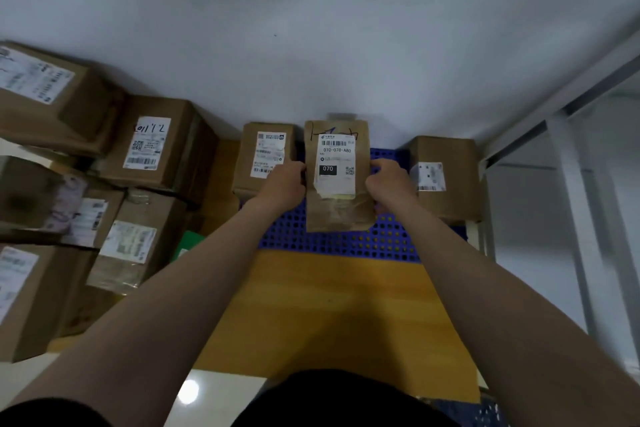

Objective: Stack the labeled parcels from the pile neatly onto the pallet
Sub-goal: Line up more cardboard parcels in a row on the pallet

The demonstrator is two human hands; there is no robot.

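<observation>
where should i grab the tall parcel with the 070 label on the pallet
By its two long side edges, one hand from each side, as the left hand and right hand grip it now. The 070 parcel is narrow and long, with both sides exposed above the blue pallet.

Mid-frame, over the pallet (346,244), far end toward the wall (311,28): middle parcel (337,211), gripped on its left edge by the left hand (284,184) and on its right edge by the right hand (391,184). Just left of it, at the pallet's left edge, left parcel (266,135). Further right, past a gap, right parcel (446,149). Across the frame's left side, off the pallet, the pile (162,149), boxes upon boxes. Below the pallet, nearer the viewer, a board (329,305).
</observation>
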